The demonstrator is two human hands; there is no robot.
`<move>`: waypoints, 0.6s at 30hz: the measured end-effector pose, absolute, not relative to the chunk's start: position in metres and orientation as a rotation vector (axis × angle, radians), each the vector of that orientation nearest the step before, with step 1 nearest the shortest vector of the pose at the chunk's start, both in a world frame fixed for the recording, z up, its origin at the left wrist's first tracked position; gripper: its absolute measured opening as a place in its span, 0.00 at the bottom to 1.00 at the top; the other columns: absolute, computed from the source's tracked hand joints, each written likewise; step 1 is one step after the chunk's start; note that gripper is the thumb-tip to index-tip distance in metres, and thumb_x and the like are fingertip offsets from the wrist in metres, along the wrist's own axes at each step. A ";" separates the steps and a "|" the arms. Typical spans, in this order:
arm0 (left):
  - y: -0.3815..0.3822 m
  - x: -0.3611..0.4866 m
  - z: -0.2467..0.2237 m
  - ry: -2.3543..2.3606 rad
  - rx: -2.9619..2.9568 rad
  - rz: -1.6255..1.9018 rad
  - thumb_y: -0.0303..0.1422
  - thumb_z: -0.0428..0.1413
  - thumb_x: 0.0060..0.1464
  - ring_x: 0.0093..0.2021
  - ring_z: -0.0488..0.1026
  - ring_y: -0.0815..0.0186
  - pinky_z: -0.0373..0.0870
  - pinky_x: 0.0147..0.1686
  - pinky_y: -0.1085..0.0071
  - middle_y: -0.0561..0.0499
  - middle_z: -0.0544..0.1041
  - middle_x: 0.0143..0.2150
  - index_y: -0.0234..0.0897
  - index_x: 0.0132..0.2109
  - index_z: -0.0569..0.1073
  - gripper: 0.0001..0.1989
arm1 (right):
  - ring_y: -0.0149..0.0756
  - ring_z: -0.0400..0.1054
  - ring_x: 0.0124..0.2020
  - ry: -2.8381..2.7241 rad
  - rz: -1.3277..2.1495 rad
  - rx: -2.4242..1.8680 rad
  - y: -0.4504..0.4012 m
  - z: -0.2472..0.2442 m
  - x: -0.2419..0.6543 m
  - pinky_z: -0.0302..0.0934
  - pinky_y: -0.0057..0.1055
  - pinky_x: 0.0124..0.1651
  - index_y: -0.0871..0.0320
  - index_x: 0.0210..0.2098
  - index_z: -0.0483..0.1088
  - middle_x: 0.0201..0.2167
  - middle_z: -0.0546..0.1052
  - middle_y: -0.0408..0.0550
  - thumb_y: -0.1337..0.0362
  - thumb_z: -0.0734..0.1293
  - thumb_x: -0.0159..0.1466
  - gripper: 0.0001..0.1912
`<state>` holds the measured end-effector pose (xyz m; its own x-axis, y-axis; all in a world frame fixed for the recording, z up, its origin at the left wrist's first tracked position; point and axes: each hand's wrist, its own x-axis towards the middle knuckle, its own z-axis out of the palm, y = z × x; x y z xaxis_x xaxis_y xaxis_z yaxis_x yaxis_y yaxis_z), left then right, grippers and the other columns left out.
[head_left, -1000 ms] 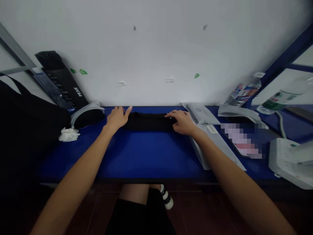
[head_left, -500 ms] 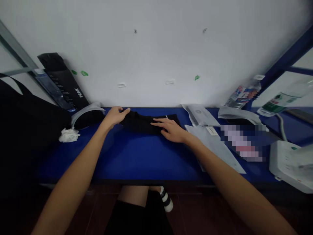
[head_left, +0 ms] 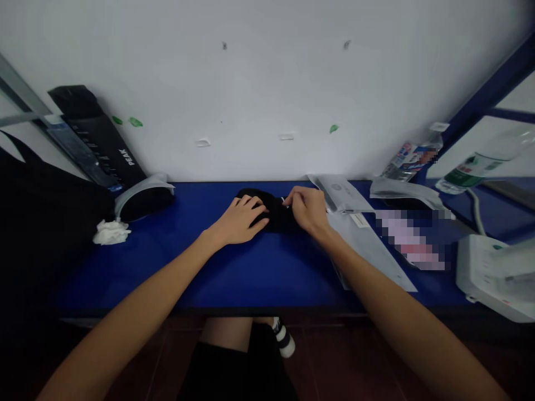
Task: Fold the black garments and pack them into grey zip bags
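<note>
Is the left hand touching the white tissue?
No, the left hand rests on the black cloth, well apart from the white tissue on the blue table.

A white wall rises behind the blue desk, marked with small dark specks, scraps of white tape and green spots. A grey metal strip crosses its upper left corner, and a blue frame runs up the right. Below the desk lies a dark reddish floor, in dim light.
</note>
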<state>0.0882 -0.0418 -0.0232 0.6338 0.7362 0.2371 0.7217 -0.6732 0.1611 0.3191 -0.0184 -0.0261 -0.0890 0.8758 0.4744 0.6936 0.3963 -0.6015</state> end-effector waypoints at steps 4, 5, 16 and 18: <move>-0.041 0.084 -0.016 1.262 2.758 0.498 0.47 0.43 0.78 0.61 0.71 0.51 0.66 0.59 0.53 0.43 0.79 0.58 0.40 0.53 0.82 0.25 | 0.51 0.72 0.68 -1.957 0.192 -1.116 -0.020 -0.024 0.320 0.62 0.52 0.71 0.54 0.64 0.77 0.66 0.80 0.53 0.63 0.57 0.73 0.25; -0.040 0.084 -0.014 1.290 2.752 0.529 0.46 0.44 0.78 0.59 0.71 0.51 0.67 0.58 0.53 0.43 0.79 0.56 0.39 0.51 0.83 0.25 | 0.51 0.65 0.74 -2.050 0.189 -1.089 -0.020 -0.027 0.319 0.57 0.55 0.76 0.54 0.71 0.71 0.73 0.72 0.53 0.61 0.56 0.75 0.28; -0.043 0.088 -0.021 1.998 2.367 0.803 0.49 0.60 0.65 0.55 0.76 0.43 0.72 0.50 0.52 0.36 0.78 0.52 0.39 0.49 0.71 0.18 | 0.50 0.44 0.83 -2.578 0.444 -1.111 -0.012 -0.059 0.316 0.35 0.65 0.82 0.42 0.82 0.51 0.83 0.52 0.47 0.46 0.52 0.80 0.33; -0.042 0.083 -0.022 2.035 2.187 0.735 0.57 0.63 0.60 0.51 0.78 0.43 0.73 0.46 0.54 0.37 0.79 0.50 0.41 0.53 0.67 0.28 | 0.51 0.48 0.82 -2.562 0.438 -1.084 -0.014 -0.052 0.318 0.39 0.65 0.81 0.44 0.82 0.52 0.82 0.54 0.49 0.47 0.54 0.80 0.33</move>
